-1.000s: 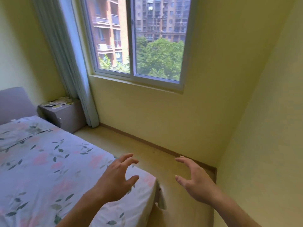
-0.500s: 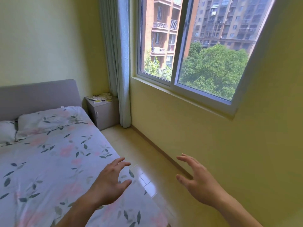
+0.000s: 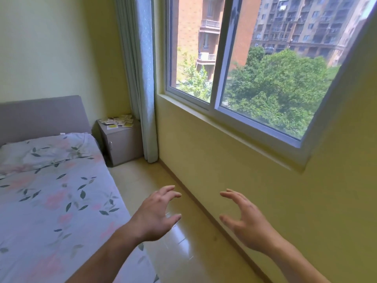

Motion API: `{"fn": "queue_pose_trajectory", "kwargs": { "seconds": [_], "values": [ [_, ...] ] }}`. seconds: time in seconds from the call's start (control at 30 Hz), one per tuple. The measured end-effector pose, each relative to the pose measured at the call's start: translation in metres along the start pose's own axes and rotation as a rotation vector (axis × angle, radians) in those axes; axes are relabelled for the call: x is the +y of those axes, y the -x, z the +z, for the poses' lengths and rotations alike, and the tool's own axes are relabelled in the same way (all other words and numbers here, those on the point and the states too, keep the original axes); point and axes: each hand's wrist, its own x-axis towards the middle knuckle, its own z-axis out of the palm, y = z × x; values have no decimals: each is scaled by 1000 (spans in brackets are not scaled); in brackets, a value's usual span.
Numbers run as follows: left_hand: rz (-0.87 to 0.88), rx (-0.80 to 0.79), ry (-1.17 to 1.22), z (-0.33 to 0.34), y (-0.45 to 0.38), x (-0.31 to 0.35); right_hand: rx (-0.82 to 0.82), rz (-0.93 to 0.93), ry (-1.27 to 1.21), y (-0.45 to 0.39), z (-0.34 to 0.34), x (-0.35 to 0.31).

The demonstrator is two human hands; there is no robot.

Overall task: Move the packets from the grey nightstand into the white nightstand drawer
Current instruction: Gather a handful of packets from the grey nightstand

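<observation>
Packets (image 3: 118,121) scattered across the top of the grey nightstand (image 3: 122,144), toward its back edge beside the curtain (image 3: 142,78). Left hand (image 3: 155,217) and right hand (image 3: 242,223) raised well apart from it, fingers loosely spread, grasping nothing. White nightstand unseen; apparently nothing moved yet.

No text, label, brand, number or sign can be read anywhere in the view; the packets (image 3: 118,121) scattered on top of the grey nightstand (image 3: 124,144) carry pale and yellow printing, but they are too small and too blurred for any letter to be made out; nothing legible is shown on the buildings seen through the window (image 3: 255,64)
</observation>
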Motion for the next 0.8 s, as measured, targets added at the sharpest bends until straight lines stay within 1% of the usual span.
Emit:
{"fn": "queue_pose_trajectory", "kwargs": {
  "seconds": [0.2,0.3,0.37,0.5,0.67,0.8],
  "values": [
    [-104,24,-19,37,-114,17,-82,-63,-3,-108,-47,80],
    [-169,22,-64,38,-153,15,-138,-68,16,-164,-73,111],
    [-242,54,-67,33,-168,9,-183,-102,47,-204,-85,118],
    [-438,169,-24,26,-168,-7,-282,-230,56,-287,-76,100],
    [-643,274,34,28,-152,-37,-453,-437,45,-372,-22,43],
    [-781,385,38,9,-163,-83,-545,-558,73,-434,16,6]
  ]
}}
